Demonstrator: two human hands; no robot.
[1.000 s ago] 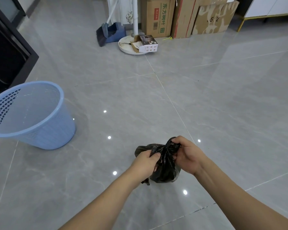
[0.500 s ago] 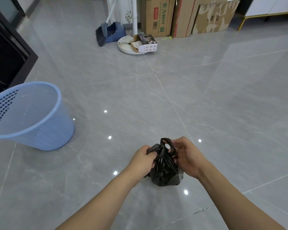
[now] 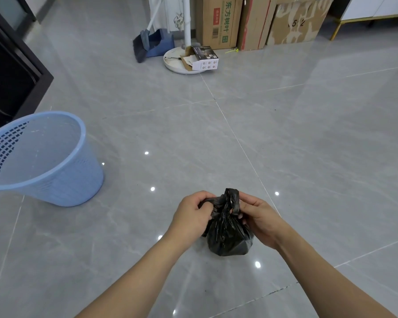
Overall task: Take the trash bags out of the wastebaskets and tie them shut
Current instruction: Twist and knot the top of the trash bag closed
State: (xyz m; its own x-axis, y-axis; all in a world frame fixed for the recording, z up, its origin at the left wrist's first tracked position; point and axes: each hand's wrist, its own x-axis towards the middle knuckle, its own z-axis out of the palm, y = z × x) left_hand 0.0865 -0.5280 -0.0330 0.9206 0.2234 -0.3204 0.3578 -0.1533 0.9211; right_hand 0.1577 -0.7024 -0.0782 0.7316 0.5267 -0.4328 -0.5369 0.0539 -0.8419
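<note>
Floor ahead and right: open grey tile floor (image 3: 308, 145), free passage as far as the far edge.
Left: blue wastebasket (image 3: 44, 161) stands well apart from the hands (image 3: 191, 214), open floor between.
Far-left corner: dark cabinet (image 3: 12, 72) blocks.
Far edge: broom and dustpan (image 3: 152, 42), fan base (image 3: 179, 63), small box (image 3: 202, 58), cardboard boxes (image 3: 257, 21) crowd it.

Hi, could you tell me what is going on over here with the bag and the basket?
A person is tying a small black trash bag shut. The left hand and right hand each pinch the gathered plastic at its top, with the bag low over the grey tiled floor. The blue wastebasket stands apart to the left, with no bag in it.
</note>
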